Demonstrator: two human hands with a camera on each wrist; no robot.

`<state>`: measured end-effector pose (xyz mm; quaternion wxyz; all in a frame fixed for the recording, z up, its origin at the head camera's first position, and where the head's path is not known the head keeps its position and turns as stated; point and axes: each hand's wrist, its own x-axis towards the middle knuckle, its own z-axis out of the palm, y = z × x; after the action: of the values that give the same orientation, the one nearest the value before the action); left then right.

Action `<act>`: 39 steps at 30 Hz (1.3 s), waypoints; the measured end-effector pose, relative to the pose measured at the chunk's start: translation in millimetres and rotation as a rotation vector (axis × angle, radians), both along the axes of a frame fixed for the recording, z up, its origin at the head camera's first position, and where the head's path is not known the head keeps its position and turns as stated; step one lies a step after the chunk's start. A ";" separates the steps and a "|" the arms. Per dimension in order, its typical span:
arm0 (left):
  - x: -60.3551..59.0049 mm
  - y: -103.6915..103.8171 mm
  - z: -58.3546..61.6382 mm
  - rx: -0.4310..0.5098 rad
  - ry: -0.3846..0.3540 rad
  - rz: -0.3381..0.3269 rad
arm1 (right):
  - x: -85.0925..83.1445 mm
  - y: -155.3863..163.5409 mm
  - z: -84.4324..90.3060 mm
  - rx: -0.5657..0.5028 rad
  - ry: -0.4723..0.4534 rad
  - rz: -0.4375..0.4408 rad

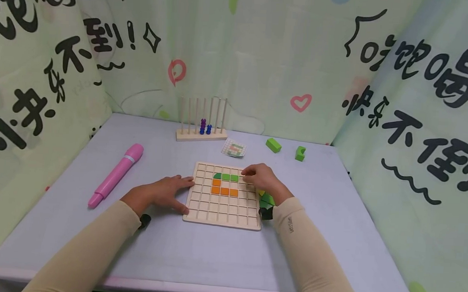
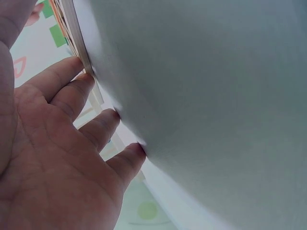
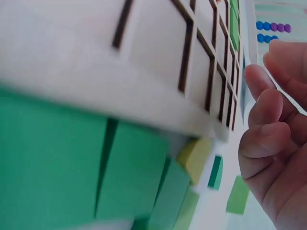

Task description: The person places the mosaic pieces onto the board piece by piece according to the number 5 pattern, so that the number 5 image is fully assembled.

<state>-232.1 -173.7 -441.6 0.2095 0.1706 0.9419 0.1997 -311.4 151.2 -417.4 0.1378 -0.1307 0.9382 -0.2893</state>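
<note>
A light wooden grid board [image 1: 222, 211] lies on the table. In its upper rows a dark green piece [image 1: 217, 176] with a rounded corner and two light green squares [image 1: 230, 177] form a row. Below them, orange squares [image 1: 224, 191] run down and across. My left hand [image 1: 161, 194] is spread along the board's left edge, fingers [image 2: 129, 155] extended and touching its side. Over the board's upper right, my right hand [image 1: 262, 177] has bent fingers [image 3: 266, 136], tips close to the end of the green row. I cannot tell whether a piece is between those tips.
Green blocks [image 1: 267, 200] and a yellow piece [image 3: 195, 158] lie beside the board's right edge, partly under the right wrist. Two green blocks [image 1: 273, 145] sit farther back. A patterned card [image 1: 234, 148], a peg stand [image 1: 202, 136] with beads, and a pink microphone-like stick [image 1: 115, 175] surround the board.
</note>
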 end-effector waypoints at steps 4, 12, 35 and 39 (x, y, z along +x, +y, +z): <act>-0.2 -1.0 0.1 0.005 -0.001 0.003 | 4.5 11.4 1.4 -0.008 -0.019 -0.039; -0.6 -0.4 -1.1 0.008 0.011 -0.010 | 9.0 45.0 -6.8 0.049 -0.027 -0.102; 0.8 0.7 2.3 0.018 0.000 0.015 | 22.7 71.1 -14.2 0.188 -0.018 -0.136; 1.5 1.5 2.2 0.022 -0.007 0.024 | 23.1 70.4 -12.4 0.185 -0.015 -0.148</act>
<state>-230.6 -172.2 -439.3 0.2084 0.1608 0.9409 0.2132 -288.3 221.6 -429.8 0.1344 -0.0460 0.9669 -0.2119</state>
